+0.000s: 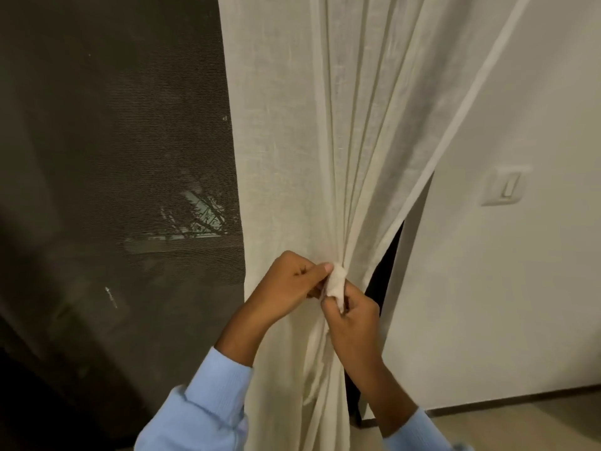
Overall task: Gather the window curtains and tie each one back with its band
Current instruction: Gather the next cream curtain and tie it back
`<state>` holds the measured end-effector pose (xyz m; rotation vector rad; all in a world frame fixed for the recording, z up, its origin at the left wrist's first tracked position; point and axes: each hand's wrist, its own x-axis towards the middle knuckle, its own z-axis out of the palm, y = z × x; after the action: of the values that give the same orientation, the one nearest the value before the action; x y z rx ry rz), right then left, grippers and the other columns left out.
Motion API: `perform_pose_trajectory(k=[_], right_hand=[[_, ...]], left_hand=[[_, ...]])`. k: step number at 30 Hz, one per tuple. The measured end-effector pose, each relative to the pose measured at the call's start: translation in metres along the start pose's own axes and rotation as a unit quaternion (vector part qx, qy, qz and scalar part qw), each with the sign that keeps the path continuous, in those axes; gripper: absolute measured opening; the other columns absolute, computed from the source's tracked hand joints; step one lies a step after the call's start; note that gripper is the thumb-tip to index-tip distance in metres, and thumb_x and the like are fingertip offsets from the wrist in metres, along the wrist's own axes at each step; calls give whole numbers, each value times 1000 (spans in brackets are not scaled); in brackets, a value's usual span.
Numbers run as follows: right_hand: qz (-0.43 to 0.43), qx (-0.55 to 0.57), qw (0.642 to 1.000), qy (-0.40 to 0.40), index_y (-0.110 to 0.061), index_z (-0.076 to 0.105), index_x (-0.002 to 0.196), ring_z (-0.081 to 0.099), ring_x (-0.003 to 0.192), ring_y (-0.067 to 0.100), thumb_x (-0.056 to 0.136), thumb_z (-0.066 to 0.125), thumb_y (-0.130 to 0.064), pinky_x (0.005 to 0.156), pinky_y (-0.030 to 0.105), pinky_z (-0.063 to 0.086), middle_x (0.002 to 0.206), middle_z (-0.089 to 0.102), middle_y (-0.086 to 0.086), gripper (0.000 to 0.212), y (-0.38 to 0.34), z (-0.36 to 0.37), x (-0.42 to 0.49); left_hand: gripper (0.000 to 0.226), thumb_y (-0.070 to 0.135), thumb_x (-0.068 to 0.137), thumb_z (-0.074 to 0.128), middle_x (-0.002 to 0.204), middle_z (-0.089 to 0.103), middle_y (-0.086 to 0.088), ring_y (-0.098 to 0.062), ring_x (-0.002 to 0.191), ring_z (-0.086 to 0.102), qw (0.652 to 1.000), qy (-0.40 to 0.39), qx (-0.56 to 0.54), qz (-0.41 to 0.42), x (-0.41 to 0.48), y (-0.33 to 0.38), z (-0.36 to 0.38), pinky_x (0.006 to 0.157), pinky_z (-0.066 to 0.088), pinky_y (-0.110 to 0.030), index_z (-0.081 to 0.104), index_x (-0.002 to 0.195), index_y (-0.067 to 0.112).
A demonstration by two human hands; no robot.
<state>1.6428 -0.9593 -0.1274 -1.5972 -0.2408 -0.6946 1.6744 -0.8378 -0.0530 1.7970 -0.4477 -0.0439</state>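
A cream sheer curtain (292, 141) hangs in front of me, its folds drawn together at waist height. A short cream band (336, 283) sits at the gathered point. My left hand (286, 281) pinches the upper end of the band between thumb and fingers. My right hand (353, 315) grips its lower end just below and to the right. Both hands meet at the band, in front of the bunched fabric. How the band runs behind the curtain is hidden.
A dark window with a mesh screen (113, 174) fills the left. A white wall (520, 271) with a light switch (504, 187) stands to the right. A dark gap (380, 278) shows behind the curtain's right edge. Pale floor (520, 424) lies at the bottom right.
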Motion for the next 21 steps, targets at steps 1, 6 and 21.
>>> perform_pose_trajectory(k=[1,6,21], right_hand=[[4,4,1000,-2,-20,73,89,49,50,-2,91,58,-18,52,7,36,57,56,-19,15,-2,-1,1],[35,24,999,12,-38,55,61,42,45,0,87,57,-17,48,8,31,49,47,-18,33,-8,-3,1],[89,21,989,-118,-6,66,81,51,52,2,98,56,-6,54,16,39,56,57,-11,20,-18,-20,6]], left_hand=[[39,29,90,63,75,71,-20,-32,76,70,1000,2,0,-2,1,-1,-2,76,58,-42,72,79,-7],[33,47,65,82,74,68,5,-3,66,61,981,150,119,-1,6,-7,3,63,50,-18,68,77,20],[39,29,66,80,97,74,-5,-19,93,70,992,-3,-127,9,2,-10,4,74,54,-21,72,99,10]])
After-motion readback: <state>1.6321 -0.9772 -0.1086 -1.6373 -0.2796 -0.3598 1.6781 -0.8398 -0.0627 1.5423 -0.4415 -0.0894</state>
